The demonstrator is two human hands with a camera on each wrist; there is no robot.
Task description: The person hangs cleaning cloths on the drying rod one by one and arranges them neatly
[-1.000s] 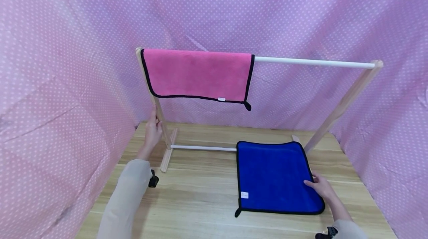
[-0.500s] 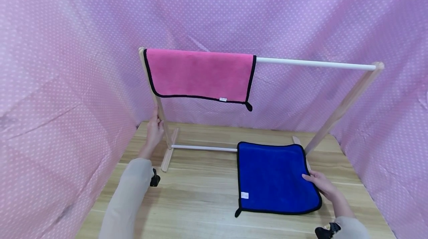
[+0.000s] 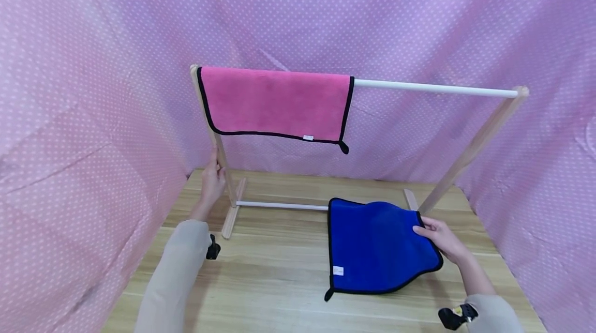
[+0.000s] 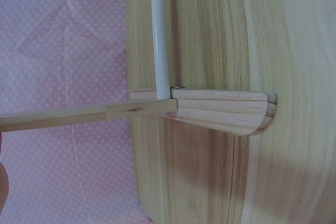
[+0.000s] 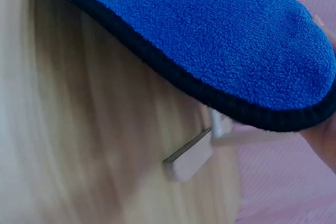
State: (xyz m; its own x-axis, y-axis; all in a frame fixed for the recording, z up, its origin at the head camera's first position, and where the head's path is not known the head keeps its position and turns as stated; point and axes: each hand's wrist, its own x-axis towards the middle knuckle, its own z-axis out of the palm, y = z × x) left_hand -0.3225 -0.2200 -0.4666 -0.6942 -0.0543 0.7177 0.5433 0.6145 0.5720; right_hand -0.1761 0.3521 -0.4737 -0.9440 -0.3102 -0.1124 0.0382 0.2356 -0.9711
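My left hand [image 3: 212, 183] holds the left wooden post [image 3: 227, 180] of a drying rack, a little below a pink towel. That pink towel [image 3: 279, 105], edged in black, hangs folded over the left half of the white top bar [image 3: 433, 88]. With thumb and fingers my right hand [image 3: 442, 240] pinches the right edge of a blue towel [image 3: 372, 250]. The edge is lifted, and the blue cloth bulges near its back right corner while its left part lies flat. In the right wrist view, a raised towel corner [image 5: 252, 61] covers most of the hand.
The rack's white lower bar [image 3: 284, 206] runs behind the blue towel, which hides its right part. A right post [image 3: 475, 147] leans outward above its wooden foot [image 3: 411, 198]. Pink dotted curtains [image 3: 298, 12] surround the wooden table [image 3: 261, 281] at the back and sides.
My right hand has moved back and slightly left along the blue towel's right edge, and that side has lifted and bulged. The left hand stays at the post.
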